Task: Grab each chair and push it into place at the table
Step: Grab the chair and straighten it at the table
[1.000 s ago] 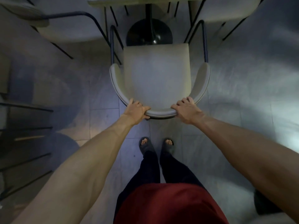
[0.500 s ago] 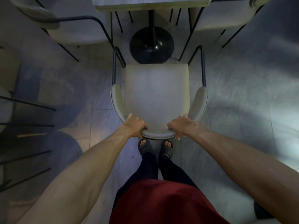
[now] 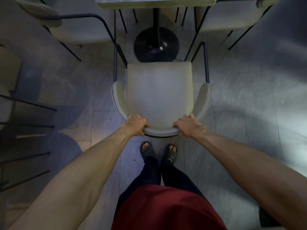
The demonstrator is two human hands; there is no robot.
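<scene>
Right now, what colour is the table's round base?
Glossy black round base, clearest in the head view.

Chair (image 3: pixel 159 97) before table (image 3: pixel 156 1) — pedestal base (image 3: pixel 156 45) between, hands on backrest

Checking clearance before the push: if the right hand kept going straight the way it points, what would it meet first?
The right hand already grips the beige curved chair backrest; beyond it lie the seat, then likely the black round table base, though depth is unclear.
</scene>
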